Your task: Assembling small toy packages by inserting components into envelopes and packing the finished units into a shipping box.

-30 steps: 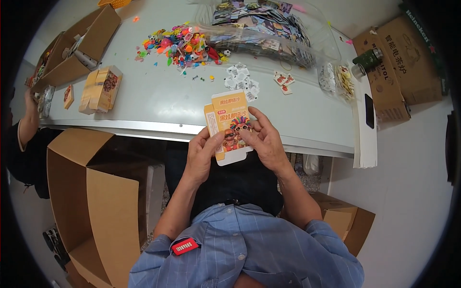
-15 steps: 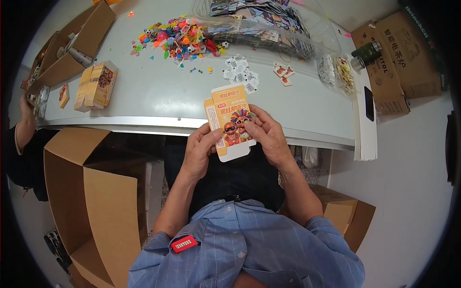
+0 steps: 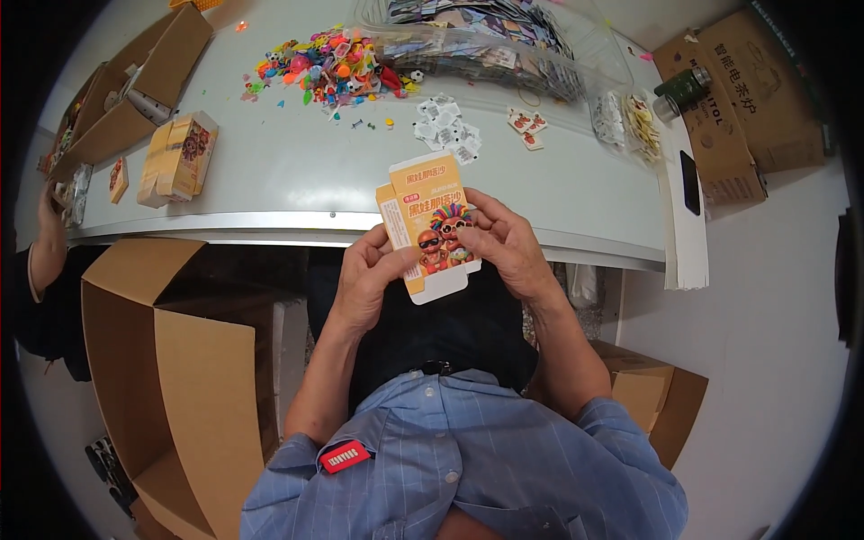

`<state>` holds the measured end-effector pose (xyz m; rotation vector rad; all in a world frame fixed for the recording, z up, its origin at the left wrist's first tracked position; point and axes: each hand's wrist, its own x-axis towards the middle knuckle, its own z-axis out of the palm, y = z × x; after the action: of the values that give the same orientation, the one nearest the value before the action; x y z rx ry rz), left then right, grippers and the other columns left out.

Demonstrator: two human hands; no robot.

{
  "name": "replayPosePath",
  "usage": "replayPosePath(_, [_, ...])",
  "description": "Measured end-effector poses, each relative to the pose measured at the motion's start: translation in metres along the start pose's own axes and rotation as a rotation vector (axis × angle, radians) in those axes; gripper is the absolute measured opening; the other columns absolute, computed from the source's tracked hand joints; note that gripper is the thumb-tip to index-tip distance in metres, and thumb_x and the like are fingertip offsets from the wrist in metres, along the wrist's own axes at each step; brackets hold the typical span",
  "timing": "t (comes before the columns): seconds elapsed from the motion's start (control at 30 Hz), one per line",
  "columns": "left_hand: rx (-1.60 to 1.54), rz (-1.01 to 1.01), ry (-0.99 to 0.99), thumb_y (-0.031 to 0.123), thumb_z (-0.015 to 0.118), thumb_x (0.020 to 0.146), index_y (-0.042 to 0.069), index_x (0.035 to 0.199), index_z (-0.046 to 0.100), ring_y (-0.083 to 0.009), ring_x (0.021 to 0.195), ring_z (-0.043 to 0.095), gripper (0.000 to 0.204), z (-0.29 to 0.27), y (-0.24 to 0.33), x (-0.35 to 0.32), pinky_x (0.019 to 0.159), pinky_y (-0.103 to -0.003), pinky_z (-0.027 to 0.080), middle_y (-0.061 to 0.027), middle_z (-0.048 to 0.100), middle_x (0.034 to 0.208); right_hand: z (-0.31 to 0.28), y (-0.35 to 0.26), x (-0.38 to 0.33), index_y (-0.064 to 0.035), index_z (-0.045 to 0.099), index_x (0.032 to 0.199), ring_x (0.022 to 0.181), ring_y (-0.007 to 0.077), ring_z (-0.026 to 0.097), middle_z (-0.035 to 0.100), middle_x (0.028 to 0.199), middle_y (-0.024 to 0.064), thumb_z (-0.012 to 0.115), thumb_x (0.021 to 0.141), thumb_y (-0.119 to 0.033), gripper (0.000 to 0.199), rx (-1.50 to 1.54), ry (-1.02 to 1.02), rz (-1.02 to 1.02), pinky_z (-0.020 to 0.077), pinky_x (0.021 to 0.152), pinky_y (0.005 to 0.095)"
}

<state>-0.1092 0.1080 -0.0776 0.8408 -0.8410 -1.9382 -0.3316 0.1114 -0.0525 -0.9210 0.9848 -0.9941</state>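
Between my two hands is a small orange printed carton (image 3: pixel 430 216), with cartoon figures on its front and flaps standing out at its top, left side and bottom. My left hand (image 3: pixel 371 274) pinches its lower left edge, thumb on the front. On the right edge, my right hand (image 3: pixel 506 245) grips it the same way, thumb over the printed figures. The fingers behind the carton are hidden. It is held just off the near table edge, above my lap. Beyond it lie white printed paper slips (image 3: pixel 445 128) and a few small red-and-white cards (image 3: pixel 526 126).
A pile of colourful small toys (image 3: pixel 328 72) and a clear bin (image 3: pixel 576 63) of packets cover the table's far side. Stacked orange cartons (image 3: pixel 178 157) stand left. A large open cardboard box (image 3: pixel 207 405) is below, beside another person's arm (image 3: pixel 47 236). A phone (image 3: pixel 689 180) lies right.
The carton has tilted and shifted very slightly to the left, with both hands keeping their hold. The view has moved a little. Nothing was let go.
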Motion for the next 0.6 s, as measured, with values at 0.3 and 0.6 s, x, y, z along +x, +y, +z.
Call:
replayPosePath(0.3, [1.228, 1.237, 0.095, 0.008, 0.085, 0.071, 0.011, 0.11, 0.059, -0.0313, 0.125, 0.061, 0.047, 0.002, 0.004, 0.003, 0.116, -0.054, 0.035, -0.0073, 0.068, 0.126, -0.005, 0.0, -0.023, -0.002, 0.047, 0.146, 0.138, 0.0318, 0.047, 0.037, 0.156, 0.0227, 0.07, 0.092, -0.01, 0.06, -0.324, -0.082, -0.528, 0.0384, 0.115, 0.0429])
replayPosePath(0.6, [1.358, 1.378, 0.032, 0.009, 0.081, 0.077, 0.016, 0.109, 0.065, -0.0302, 0.136, 0.052, 0.037, -0.007, -0.017, 0.007, 0.12, -0.059, 0.031, -0.0042, 0.066, 0.13, -0.001, -0.009, -0.034, 0.0058, 0.03, 0.152, 0.128, 0.0243, 0.058, 0.049, 0.147, 0.0195, 0.068, 0.091, -0.026, 0.078, 0.328, -0.181, 0.061, 0.0499, 0.105, 0.0366])
